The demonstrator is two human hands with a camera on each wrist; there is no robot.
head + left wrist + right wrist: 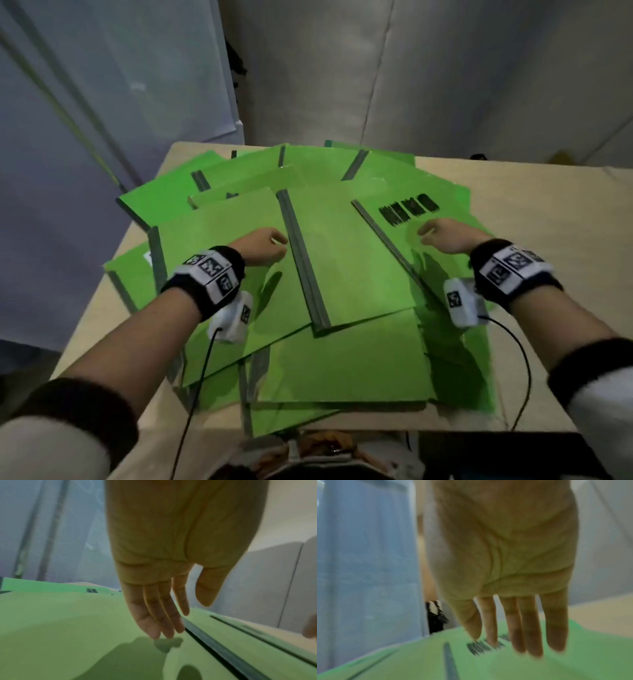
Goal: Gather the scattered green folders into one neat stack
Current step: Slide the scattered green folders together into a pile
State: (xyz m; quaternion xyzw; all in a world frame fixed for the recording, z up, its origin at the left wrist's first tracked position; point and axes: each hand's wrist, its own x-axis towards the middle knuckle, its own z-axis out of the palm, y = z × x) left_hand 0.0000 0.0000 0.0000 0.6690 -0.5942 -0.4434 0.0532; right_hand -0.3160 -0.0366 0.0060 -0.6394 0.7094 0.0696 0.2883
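Several green folders (pixel 346 260) with grey spines lie fanned and overlapping across a pale wooden table (pixel 534 308). One folder at the right carries black printed marks (pixel 409 209). My left hand (pixel 270 245) hovers over a folder left of the central grey spine (pixel 303 260), fingers loose and holding nothing. In the left wrist view the left hand's fingers (pixel 154 620) hang straight just above the green surface (pixel 60 628). My right hand (pixel 442 234) hovers over the marked folder, empty. The right wrist view shows its fingers (pixel 518 626) extended above the green cover (pixel 573 662), near the black marks (pixel 479 647).
The table's left edge (pixel 89 329) and near edge (pixel 376 426) lie close to the pile; some folders overhang the near edge. Bare wood shows at the right. Grey-white walls (pixel 445 85) stand behind. Cables (pixel 520 359) trail from both wrist cameras.
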